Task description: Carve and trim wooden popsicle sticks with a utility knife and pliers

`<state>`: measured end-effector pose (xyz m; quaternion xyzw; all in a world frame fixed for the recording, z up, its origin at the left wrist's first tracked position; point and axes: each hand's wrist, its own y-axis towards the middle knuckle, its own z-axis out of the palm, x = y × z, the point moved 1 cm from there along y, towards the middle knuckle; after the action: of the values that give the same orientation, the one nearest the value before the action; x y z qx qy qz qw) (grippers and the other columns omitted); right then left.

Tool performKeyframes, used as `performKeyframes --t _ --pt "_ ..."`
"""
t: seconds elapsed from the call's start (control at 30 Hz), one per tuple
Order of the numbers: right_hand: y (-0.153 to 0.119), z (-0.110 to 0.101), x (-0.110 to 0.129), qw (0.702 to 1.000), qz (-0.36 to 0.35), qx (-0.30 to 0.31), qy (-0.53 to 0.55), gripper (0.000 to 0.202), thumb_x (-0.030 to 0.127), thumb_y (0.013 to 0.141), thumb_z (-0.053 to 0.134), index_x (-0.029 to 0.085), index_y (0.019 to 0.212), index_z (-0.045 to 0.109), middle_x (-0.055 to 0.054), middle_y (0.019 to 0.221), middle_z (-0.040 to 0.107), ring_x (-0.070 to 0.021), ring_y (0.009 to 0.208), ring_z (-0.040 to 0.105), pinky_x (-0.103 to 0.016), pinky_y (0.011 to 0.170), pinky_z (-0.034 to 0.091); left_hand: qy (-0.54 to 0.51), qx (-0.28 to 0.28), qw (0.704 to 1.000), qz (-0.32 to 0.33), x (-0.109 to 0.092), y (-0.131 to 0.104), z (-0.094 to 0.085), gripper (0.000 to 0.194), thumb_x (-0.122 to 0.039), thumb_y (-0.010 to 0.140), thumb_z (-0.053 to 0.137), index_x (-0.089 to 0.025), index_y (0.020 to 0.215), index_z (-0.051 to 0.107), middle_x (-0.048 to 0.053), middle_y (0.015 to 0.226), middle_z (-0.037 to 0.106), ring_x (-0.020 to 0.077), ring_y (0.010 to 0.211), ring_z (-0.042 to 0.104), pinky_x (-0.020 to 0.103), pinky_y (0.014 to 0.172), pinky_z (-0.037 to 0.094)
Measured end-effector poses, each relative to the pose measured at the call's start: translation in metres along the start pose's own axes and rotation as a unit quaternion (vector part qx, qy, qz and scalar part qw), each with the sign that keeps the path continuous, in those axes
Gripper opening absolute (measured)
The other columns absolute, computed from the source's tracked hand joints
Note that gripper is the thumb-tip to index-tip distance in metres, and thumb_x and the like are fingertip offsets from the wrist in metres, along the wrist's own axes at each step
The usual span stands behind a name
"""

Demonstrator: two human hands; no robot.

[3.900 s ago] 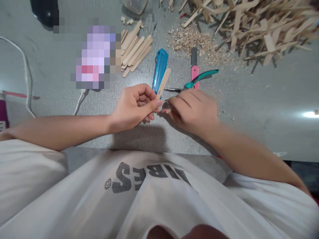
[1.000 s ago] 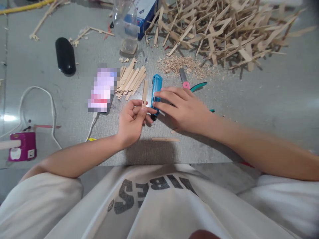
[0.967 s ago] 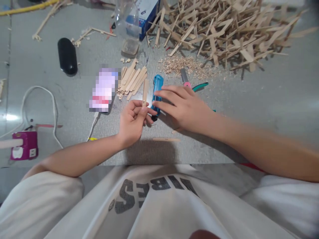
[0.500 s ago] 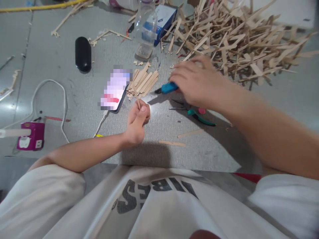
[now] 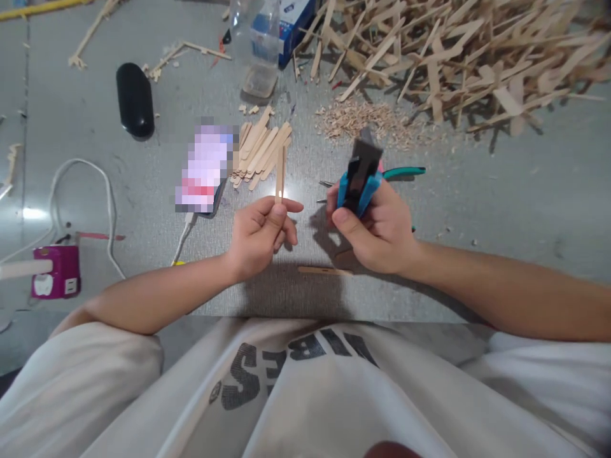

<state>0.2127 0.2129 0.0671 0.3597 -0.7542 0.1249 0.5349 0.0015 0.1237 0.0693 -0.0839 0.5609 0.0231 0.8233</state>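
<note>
My left hand (image 5: pixel 260 234) pinches a wooden craft stick (image 5: pixel 280 172) between thumb and fingers, its free end pointing away from me. A bundle of craft sticks (image 5: pixel 261 147) lies just beyond it. My right hand (image 5: pixel 377 232) is wrapped round a blue-handled cutter (image 5: pixel 361 178), held above the table with its dark, broad head pointing away. Behind that hand, green-handled pliers (image 5: pixel 405 172) lie partly hidden. A single notched stick (image 5: pixel 325 271) rests on the table between the hands, near the front edge, and a second stick is mostly covered by my right hand.
A heap of cut sticks (image 5: pixel 449 57) fills the far right, with small wood chips (image 5: pixel 367 121) before it. A plastic bottle (image 5: pixel 260 51) and blue box (image 5: pixel 291 28) stand at the back. Left are a phone (image 5: pixel 205 168), black case (image 5: pixel 135 100), white cable (image 5: pixel 111 210) and purple adapter (image 5: pixel 56 272).
My right hand has come nearer to me, turning the cutter upward and uncovering the wood chips. My left hand has turned, its fingers less curled, and the stick now stands straighter.
</note>
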Motion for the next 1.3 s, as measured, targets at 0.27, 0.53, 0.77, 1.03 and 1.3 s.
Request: performKeyframes --t 0.27,0.53,0.77,1.03,1.3 --pt "0.003 -0.006 -0.005 0.999 -0.03 0.012 0.029 0.047 0.065 0.118 0.058 0.029 0.147 0.065 -0.006 0.105 0.076 -0.0241 0.085 0.074 -0.043 0.084 0.063 -0.009 0.01 0.999 0.038 0.001 -0.001 0.001 0.055 -0.059 0.111 0.073 -0.022 0.075 0.056 -0.005 0.055 0.056 0.0064 0.041 0.042 0.018 0.044 0.034" --pt "0.009 -0.011 0.001 0.987 -0.081 0.106 -0.089 0.067 0.076 0.122 0.036 0.021 0.144 0.065 -0.014 0.128 0.079 -0.0276 0.109 0.08 -0.043 0.092 0.065 -0.033 0.023 0.998 0.048 -0.002 0.0 0.002 0.055 -0.051 0.11 0.071 -0.023 0.069 0.046 -0.008 0.054 0.031 0.0079 0.044 0.028 0.019 0.041 0.024" --pt "0.012 -0.017 -0.003 0.973 -0.121 0.138 -0.143 0.066 0.069 0.124 0.033 0.018 0.14 0.07 -0.014 0.118 0.082 -0.0279 0.103 0.082 -0.038 0.084 0.062 -0.023 0.023 0.998 0.059 0.001 -0.002 -0.001 0.059 -0.056 0.111 0.068 -0.023 0.07 0.043 -0.009 0.057 0.026 0.0064 0.045 0.024 0.019 0.045 0.026" --pt "0.011 -0.019 0.001 0.971 -0.106 0.157 -0.146 0.056 0.065 0.124 0.039 0.023 0.139 0.073 -0.012 0.112 0.085 -0.0269 0.093 0.083 -0.037 0.075 0.062 0.0 0.043 0.989 0.141 0.004 -0.007 -0.002 0.047 -0.033 0.12 0.055 -0.021 0.076 0.049 -0.007 0.062 0.031 0.0067 0.049 0.028 0.024 0.051 0.029" --pt "0.014 -0.018 0.006 0.967 -0.137 0.143 -0.158 0.044 0.056 0.126 0.04 0.024 0.139 0.067 -0.011 0.11 0.085 -0.0277 0.086 0.083 -0.039 0.067 0.061 -0.008 0.049 0.989 0.139 0.002 -0.007 0.001 0.048 -0.036 0.12 0.054 -0.022 0.075 0.044 -0.007 0.061 0.028 0.0068 0.047 0.025 0.023 0.047 0.027"
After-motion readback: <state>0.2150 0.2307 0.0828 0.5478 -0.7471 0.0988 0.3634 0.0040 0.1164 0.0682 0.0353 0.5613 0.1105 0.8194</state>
